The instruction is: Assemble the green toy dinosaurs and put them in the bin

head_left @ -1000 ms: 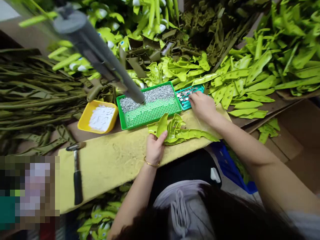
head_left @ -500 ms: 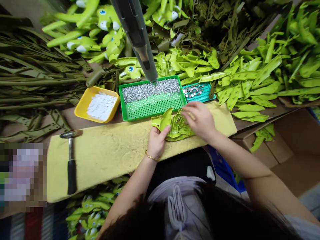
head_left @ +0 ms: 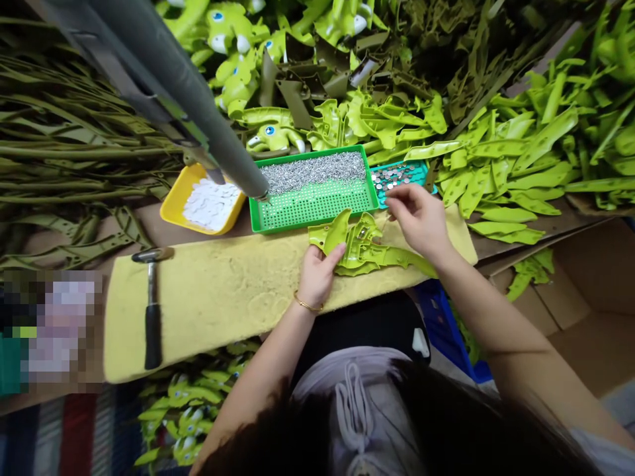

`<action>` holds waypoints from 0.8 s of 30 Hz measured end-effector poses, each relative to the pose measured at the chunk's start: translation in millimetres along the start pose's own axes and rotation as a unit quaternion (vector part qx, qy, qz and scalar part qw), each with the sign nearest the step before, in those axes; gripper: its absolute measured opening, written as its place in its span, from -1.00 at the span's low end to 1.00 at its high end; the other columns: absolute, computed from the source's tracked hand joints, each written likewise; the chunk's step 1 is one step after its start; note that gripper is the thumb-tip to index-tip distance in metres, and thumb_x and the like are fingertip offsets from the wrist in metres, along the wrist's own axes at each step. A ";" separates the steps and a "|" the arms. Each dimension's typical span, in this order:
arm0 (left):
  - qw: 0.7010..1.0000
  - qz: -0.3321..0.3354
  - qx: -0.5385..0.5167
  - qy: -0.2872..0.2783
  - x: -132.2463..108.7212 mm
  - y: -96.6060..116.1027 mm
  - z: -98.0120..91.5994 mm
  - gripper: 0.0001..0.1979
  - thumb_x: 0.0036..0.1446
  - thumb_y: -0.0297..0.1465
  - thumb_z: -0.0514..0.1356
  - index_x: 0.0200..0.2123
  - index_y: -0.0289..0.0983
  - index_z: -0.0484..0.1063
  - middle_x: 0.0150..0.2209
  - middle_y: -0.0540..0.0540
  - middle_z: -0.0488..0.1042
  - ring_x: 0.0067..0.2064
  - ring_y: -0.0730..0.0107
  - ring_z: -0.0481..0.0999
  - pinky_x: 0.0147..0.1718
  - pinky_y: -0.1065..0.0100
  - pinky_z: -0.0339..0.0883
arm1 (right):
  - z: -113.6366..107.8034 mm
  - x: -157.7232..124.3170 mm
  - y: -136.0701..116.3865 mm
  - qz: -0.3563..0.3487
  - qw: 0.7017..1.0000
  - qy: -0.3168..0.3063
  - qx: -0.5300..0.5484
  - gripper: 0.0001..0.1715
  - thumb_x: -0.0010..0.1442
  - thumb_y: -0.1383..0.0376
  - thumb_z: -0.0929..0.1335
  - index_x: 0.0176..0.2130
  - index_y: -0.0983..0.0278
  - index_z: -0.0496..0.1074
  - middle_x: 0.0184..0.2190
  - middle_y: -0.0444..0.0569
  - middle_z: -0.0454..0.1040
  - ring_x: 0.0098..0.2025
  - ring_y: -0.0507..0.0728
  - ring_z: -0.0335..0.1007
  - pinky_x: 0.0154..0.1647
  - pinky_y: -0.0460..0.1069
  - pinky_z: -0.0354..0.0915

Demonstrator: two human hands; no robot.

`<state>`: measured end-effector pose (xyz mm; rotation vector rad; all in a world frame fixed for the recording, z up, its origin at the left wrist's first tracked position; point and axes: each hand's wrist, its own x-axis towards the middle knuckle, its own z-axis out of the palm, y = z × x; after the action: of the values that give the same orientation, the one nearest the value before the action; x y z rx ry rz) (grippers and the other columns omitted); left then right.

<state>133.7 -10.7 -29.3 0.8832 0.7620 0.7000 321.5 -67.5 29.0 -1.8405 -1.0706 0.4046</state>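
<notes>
My left hand (head_left: pixel 318 274) is closed on the left end of a lime-green plastic toy shell half (head_left: pixel 364 248), its thumb on top. The shell lies with its ribbed inside facing up, and a long tail-like piece reaches right under my right wrist. My right hand (head_left: pixel 421 218) hovers above the shell's right side, near a teal tray (head_left: pixel 421 173) of small silvery discs (head_left: pixel 394 177). Its thumb and fingertips are pinched together; what they hold, if anything, is too small to make out. Behind the shell sits a green perforated tray (head_left: pixel 312 208) with many small metal screws (head_left: pixel 317 170).
A hammer (head_left: pixel 153 317) lies on the yellow padded mat (head_left: pixel 218 291). A grey power screwdriver (head_left: pixel 213 142) hangs over the green tray's left end. Left of it stands a yellow bin (head_left: pixel 171 205) of white pieces (head_left: pixel 211 203). Green parts (head_left: pixel 516 158) are heaped at right.
My right hand has lifted off the shell and moved right toward the teal tray. The screwdriver's tip has swung left and down. My left hand keeps hold of the shell.
</notes>
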 end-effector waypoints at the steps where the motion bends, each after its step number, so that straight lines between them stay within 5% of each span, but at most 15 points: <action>1: 1.000 0.001 -0.001 0.003 0.1 0.2 0.4 -0.46 -0.05 -0.21 0.41 0.00 -0.24 0.40 0.01 -0.20 0.53 0.04 0.02 0.53 0.07 -0.04 0.42 | 0.8 -7.5 -3.4 0.011 0.999 -0.026 0.028 -0.79 0.21 0.25 0.31 -0.15 0.28 0.42 -0.33 -0.06 0.53 -0.37 0.04 0.45 -0.30 0.00 0.41; 4: 1.000 0.002 -0.003 -0.002 0.6 1.1 2.0 -0.45 -0.06 -0.21 0.41 0.00 -0.24 0.39 0.02 -0.21 0.53 0.04 0.04 0.54 0.06 0.00 0.43 | 8.7 -26.3 -8.3 -0.029 0.997 -0.063 -0.027 -0.81 0.23 0.24 0.32 -0.19 0.26 0.46 -0.33 -0.05 0.54 -0.32 0.07 0.47 -0.25 0.02 0.40; 8: 1.000 0.007 -0.007 -0.008 0.8 2.0 3.7 -0.43 -0.06 -0.21 0.42 0.01 -0.24 0.38 0.01 -0.19 0.54 0.06 0.05 0.52 0.05 0.05 0.44 | 22.6 -37.8 -8.1 -0.119 0.972 -0.033 -0.200 -0.74 0.28 0.19 0.28 -0.29 0.27 0.51 -0.32 0.03 0.49 -0.24 0.12 0.42 -0.26 0.01 0.33; 13: 1.000 0.001 -0.017 -0.006 -0.7 3.0 3.2 -0.44 -0.11 -0.22 0.44 -0.05 -0.26 0.40 -0.07 -0.16 0.57 0.02 0.08 0.55 0.04 0.08 0.45 | 16.7 -47.9 -8.8 -0.173 0.929 -0.052 -0.323 -0.58 0.33 0.14 0.19 -0.05 0.28 0.50 -0.15 0.17 0.51 -0.15 0.23 0.39 -0.20 0.12 0.30; 16: 1.000 -0.004 -0.013 0.000 -1.2 3.7 2.5 -0.51 -0.11 -0.20 0.44 -0.14 -0.27 0.42 -0.11 -0.16 0.59 -0.01 0.11 0.57 0.01 0.12 0.47 | 4.9 -54.2 -5.0 -0.092 0.960 -0.024 -0.264 -0.48 0.31 0.14 0.20 0.17 0.31 0.31 -0.11 0.18 0.52 -0.11 0.26 0.41 -0.09 0.20 0.30; 20: 1.000 -0.002 -0.004 0.020 -1.2 5.0 4.3 -0.54 -0.14 -0.21 0.45 -0.21 -0.28 0.41 -0.11 -0.17 0.58 -0.03 0.14 0.57 -0.04 0.15 0.48 | 4.5 -56.7 4.1 0.073 0.991 -0.087 -0.076 -0.31 0.24 0.19 0.26 0.28 0.31 0.06 -0.19 0.06 0.58 -0.12 0.24 0.47 -0.03 0.23 0.32; 24: 1.000 0.002 -0.009 0.030 -8.9 7.2 10.2 -0.50 -0.15 -0.21 0.45 -0.17 -0.27 0.40 -0.06 -0.16 0.56 -0.01 0.15 0.56 -0.03 0.16 0.48 | 12.7 -57.7 6.4 0.104 0.994 -0.035 0.026 -0.41 0.17 0.23 0.34 0.16 0.25 0.18 -0.30 -0.07 0.56 -0.17 0.17 0.50 -0.06 0.15 0.35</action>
<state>135.6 -18.6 -16.3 0.8502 0.8066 0.7379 283.8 -108.3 7.9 -1.9097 -0.9094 0.6174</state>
